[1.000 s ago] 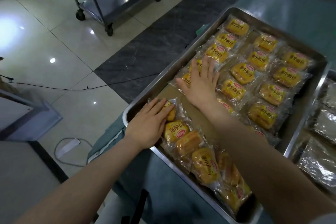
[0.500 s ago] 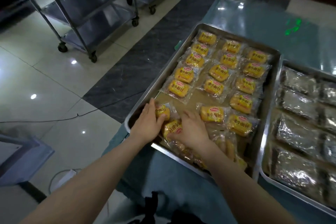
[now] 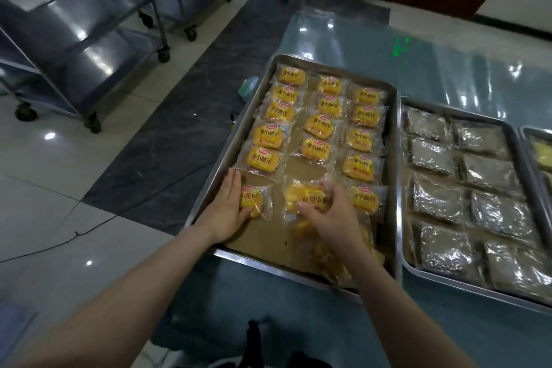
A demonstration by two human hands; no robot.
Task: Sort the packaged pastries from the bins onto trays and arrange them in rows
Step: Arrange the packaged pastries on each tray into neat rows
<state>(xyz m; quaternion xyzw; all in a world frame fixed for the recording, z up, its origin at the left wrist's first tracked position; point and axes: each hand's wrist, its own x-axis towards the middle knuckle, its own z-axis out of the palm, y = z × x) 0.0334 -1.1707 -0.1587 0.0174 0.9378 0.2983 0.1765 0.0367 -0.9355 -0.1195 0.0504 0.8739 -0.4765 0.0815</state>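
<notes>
glossy teal tabletop [image 3: 388,48] carries a steel tray [image 3: 254,261]. at its near end the right hand [image 3: 331,215] clamps its fingers on a small-bread packet [image 3: 301,197]; the left hand [image 3: 224,212], fingers straight, steadies a second packet [image 3: 254,199]. light, squashy, slick film: probably best pinched at the edges.

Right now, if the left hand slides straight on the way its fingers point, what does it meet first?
Probably the clear wrapper of the nearest left-column pastry, just beyond the left hand; the tray rim runs close beside, so depth leaves doubt.

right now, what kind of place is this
Probably a bakery or food-packing workroom: steel trays of wrapped buns, wheeled stainless racks and a plastic-covered table.
</notes>
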